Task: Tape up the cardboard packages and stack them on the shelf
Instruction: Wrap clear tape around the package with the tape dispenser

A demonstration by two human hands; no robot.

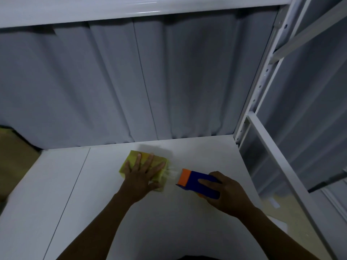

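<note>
A small yellowish cardboard package (133, 156) lies on the white shelf board (93, 194), near its middle. My left hand (141, 175) presses flat on top of it with fingers spread. To its right, my right hand (223, 192) grips a blue tape dispenser (200, 182) with an orange front. A strip of clear tape (171, 174) stretches from the dispenser to the package's right side.
Grey curtain (131, 81) hangs behind the shelf. A white metal upright (262, 77) and side rail (277, 160) bound the right edge. Another shelf board (112, 10) runs overhead. Brown cardboard (11, 152) shows at the far left.
</note>
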